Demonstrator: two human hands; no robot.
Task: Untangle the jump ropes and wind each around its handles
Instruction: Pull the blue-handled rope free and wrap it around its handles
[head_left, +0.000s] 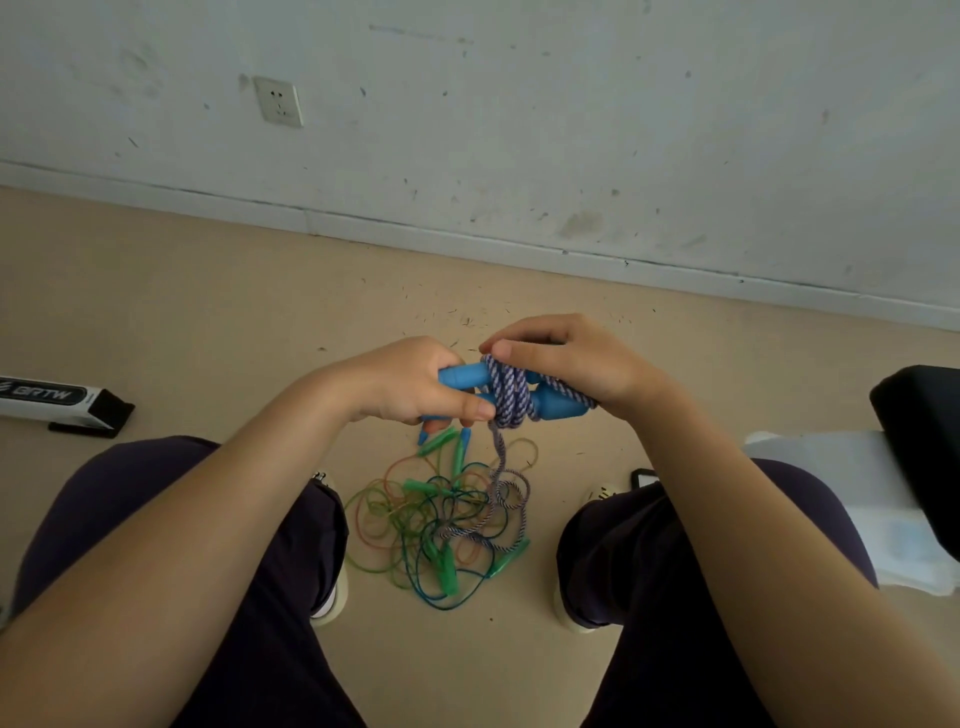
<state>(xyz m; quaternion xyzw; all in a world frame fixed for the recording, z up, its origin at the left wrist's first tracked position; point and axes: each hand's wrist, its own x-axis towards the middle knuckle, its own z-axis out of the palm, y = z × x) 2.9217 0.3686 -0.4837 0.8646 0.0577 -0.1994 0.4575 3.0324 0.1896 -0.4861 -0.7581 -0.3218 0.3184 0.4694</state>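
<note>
My left hand (415, 382) clamps the blue handles (558, 402) lying crosswise mid-frame, while my right hand (561, 358) pinches the braided rope (506, 389), slack trailing straight down.

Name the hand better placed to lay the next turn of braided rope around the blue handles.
Right hand, probably. It already pinches the purple-white braided rope at the coil, while the left hand grips the blue handles together and should keep steadying them. Loose rope hangs to the tangle on the floor.
</note>
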